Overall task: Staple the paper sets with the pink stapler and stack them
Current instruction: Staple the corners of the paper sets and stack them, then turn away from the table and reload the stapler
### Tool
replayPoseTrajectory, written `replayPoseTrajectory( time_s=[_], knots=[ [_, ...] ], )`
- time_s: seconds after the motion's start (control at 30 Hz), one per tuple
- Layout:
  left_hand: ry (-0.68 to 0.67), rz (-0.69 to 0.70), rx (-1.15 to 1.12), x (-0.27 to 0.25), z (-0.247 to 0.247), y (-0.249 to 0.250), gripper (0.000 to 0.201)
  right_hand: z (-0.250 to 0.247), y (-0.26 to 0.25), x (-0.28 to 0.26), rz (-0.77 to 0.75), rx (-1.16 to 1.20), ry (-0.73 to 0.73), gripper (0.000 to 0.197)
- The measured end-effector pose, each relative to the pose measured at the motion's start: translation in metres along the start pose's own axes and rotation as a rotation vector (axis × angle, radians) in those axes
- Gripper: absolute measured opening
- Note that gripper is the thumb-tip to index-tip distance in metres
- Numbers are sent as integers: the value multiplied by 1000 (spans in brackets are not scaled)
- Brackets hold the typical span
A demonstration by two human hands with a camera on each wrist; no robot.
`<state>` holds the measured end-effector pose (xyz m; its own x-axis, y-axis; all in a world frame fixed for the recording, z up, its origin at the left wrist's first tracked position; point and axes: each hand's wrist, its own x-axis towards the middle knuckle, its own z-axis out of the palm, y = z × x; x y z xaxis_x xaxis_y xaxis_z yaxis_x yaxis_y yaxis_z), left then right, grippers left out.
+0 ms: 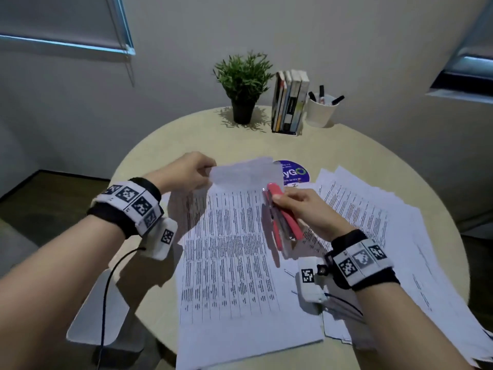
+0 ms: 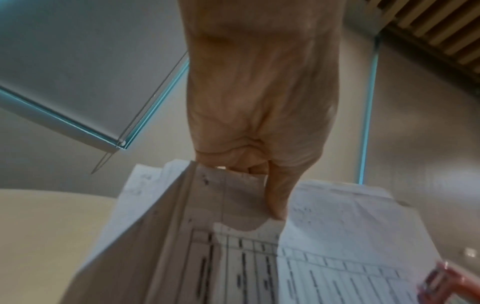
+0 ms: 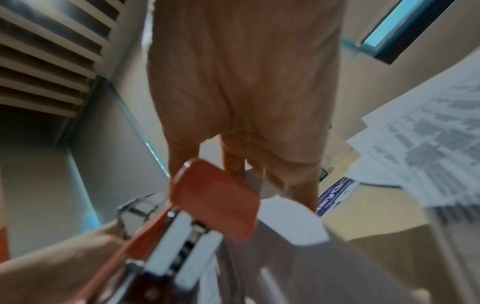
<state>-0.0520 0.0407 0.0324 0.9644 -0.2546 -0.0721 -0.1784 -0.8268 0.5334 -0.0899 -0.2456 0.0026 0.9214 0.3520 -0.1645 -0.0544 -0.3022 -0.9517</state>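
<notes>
A printed paper set (image 1: 234, 252) lies in the middle of the round table (image 1: 149, 156), its far edge lifted and curled. My left hand (image 1: 192, 169) pinches that raised top-left corner; in the left wrist view the fingers (image 2: 275, 197) grip the sheets (image 2: 233, 246). My right hand (image 1: 301, 206) holds the pink stapler (image 1: 282, 217) above the set's upper right part, its nose pointing toward the lifted edge. In the right wrist view the stapler (image 3: 213, 197) fills the lower middle, blurred. A spread pile of more printed sheets (image 1: 373, 220) lies to the right.
At the table's far side stand a potted plant (image 1: 244, 84), a row of books (image 1: 289, 101) and a white cup of markers (image 1: 320, 109). A round blue sticker (image 1: 293, 173) shows beyond the papers. A chair seat (image 1: 98, 313) sits below the table's left edge.
</notes>
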Motion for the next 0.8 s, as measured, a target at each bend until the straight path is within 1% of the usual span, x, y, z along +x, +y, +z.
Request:
replayPoseTrajectory(
  time_s=[0.03, 0.1, 0.13, 0.17, 0.2, 0.23, 0.27, 0.3, 0.33, 0.37, 0.4, 0.43, 0.47, 0.5, 0.57, 0.6, 0.67, 0.73, 0.8],
  knots=[
    [38, 37, -23, -1, -8, 4, 6, 7, -2, 1, -9, -5, 5, 22],
    [169, 92, -50, -4, -23, 15, 10, 19, -7, 8, -61, -6, 90, 27],
    [283, 103, -44, -5, -31, 21, 9, 23, -10, 11, -98, 1, 144, 30],
    [419, 94, -14, -5, -37, 24, 15, 26, -14, 13, -129, 20, 195, 32],
    [538, 48, 25, -5, -42, 25, 37, 27, -21, 14, -156, 57, 241, 35],
    [609, -16, 13, -5, -46, 26, 64, 27, -28, 14, -179, 117, 278, 37],
    [616, -97, -65, -5, -48, 25, 87, 24, -37, 12, -201, 189, 303, 37],
    [556, -178, -184, -6, -48, 26, 105, 18, -45, 11, -218, 253, 329, 35],
    [439, -249, -305, -6, -47, 28, 116, 10, -52, 9, -228, 297, 359, 32],
    [283, -300, -420, -6, -42, 29, 120, 0, -57, 6, -227, 314, 389, 29],
    [114, -320, -514, -6, -35, 33, 117, -10, -60, 4, -214, 316, 419, 29],
    [-28, -317, -587, -5, -26, 39, 108, -23, -59, 2, -186, 305, 448, 30],
    [-134, -304, -638, -3, -15, 45, 98, -36, -55, 0, -149, 273, 479, 33],
    [-212, -286, -673, 0, -3, 52, 89, -50, -48, -4, -107, 222, 509, 39],
    [-327, -260, -662, 5, 26, 67, 77, -78, -31, -14, 14, 88, 553, 49],
    [-367, -247, -616, 10, 40, 72, 72, -90, -23, -21, 86, 29, 567, 48],
    [-428, -216, -539, 17, 65, 83, 66, -112, -6, -36, 224, -90, 592, 40],
    [-448, -186, -499, 23, 84, 89, 64, -127, 9, -50, 322, -232, 640, 34],
    [-426, -156, -441, 26, 96, 91, 60, -138, 20, -59, 375, -285, 671, 30]
  ],
)
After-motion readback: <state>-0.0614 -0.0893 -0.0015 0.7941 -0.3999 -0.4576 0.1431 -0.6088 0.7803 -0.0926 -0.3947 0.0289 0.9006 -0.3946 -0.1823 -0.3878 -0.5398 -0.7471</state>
